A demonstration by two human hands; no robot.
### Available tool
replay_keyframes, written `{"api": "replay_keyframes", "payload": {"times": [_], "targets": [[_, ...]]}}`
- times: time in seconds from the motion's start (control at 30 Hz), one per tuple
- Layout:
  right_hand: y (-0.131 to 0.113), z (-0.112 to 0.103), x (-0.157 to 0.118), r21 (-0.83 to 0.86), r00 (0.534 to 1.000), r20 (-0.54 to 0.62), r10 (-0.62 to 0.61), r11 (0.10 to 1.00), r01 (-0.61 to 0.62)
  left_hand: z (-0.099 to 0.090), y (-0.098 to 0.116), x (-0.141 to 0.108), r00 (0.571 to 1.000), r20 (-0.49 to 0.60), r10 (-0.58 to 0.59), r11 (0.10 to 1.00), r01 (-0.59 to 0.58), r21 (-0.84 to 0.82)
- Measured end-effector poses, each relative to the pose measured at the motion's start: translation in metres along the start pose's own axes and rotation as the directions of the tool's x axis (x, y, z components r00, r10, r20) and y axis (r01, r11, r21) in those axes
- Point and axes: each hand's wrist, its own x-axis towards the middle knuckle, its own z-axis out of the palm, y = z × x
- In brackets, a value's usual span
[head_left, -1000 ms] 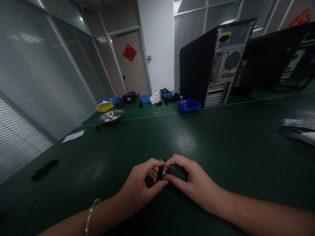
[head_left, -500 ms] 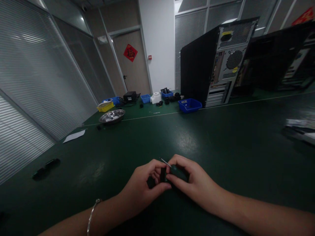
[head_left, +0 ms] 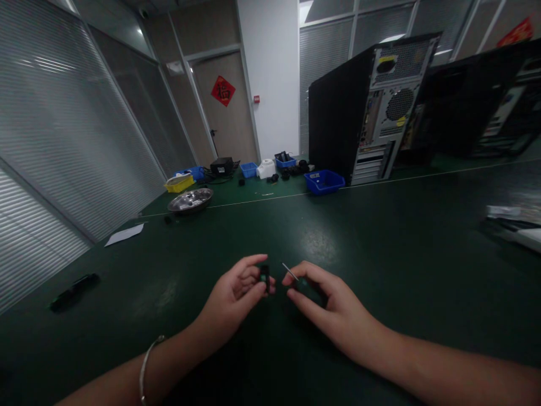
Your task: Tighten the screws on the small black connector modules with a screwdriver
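Between the thumb and fingers of my left hand (head_left: pixel 236 290) is a small black part (head_left: pixel 265 274) with a bit of green on it; its exact kind I cannot make out. My right hand (head_left: pixel 333 299) is closed around the dark green handle of a screwdriver (head_left: pixel 291 272). The thin metal shaft points up and to the left, towards the small part, with a gap between them. Both hands are above the near middle of the green table (head_left: pixel 236 242). Much of the handle is hidden in my right palm.
A long dark object (head_left: pixel 72 292) lies at the left, near a white paper (head_left: pixel 124 234). Farther back are a metal bowl (head_left: pixel 190 201), a yellow tray (head_left: pixel 179 183) and a blue bin (head_left: pixel 324 182). A black computer tower (head_left: pixel 338 121) stands at the back right.
My hands have moved apart. The left has shifted left and up with the black part, which now shows more clearly. The right hand still holds the screwdriver in about the same place.
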Motion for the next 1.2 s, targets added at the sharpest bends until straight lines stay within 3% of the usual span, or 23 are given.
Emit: {"api": "replay_keyframes", "payload": {"times": [0.07, 0.2, 0.33, 0.6, 0.73, 0.87, 1.0, 1.2], "targets": [[0.002, -0.001, 0.001, -0.01, 0.998, -0.012, 0.057, 0.998, -0.057, -0.018, -0.002, 0.009, 0.99, -0.125, -0.063, 0.995, 0.052, -0.086], [0.006, -0.002, 0.001, -0.012, 0.991, 0.009, 0.137, 0.991, -0.137, -0.056, -0.008, 0.026, 0.914, -0.386, -0.123, 0.97, 0.03, -0.24], [0.007, -0.003, 0.001, 0.0, 0.987, 0.051, 0.155, 0.988, -0.156, -0.07, -0.012, 0.03, 0.894, -0.426, -0.139, 0.961, 0.019, -0.275], [0.005, -0.004, 0.003, -0.016, 0.987, 0.056, 0.154, 0.988, -0.153, -0.051, -0.004, 0.022, 0.943, -0.317, -0.097, 0.986, 0.049, -0.156], [0.006, -0.004, 0.002, -0.013, 0.987, 0.051, 0.152, 0.988, -0.152, -0.039, -0.006, 0.014, 0.991, -0.124, -0.055, 0.997, 0.048, -0.056], [0.004, -0.004, 0.002, 0.027, 0.994, 0.054, 0.091, 0.995, -0.092, -0.022, -0.004, 0.006, 0.999, 0.046, -0.015, 0.993, 0.009, 0.114], [0.003, -0.005, 0.002, 0.027, 0.998, 0.058, 0.023, 0.999, -0.025, -0.014, 0.002, 0.003, 0.998, 0.045, -0.044, 0.995, 0.039, 0.095], [0.003, -0.008, 0.002, -0.04, 0.993, 0.108, -0.048, 0.998, 0.052, -0.016, 0.002, 0.004, 0.999, 0.012, -0.047, 0.994, 0.046, 0.096]]}}
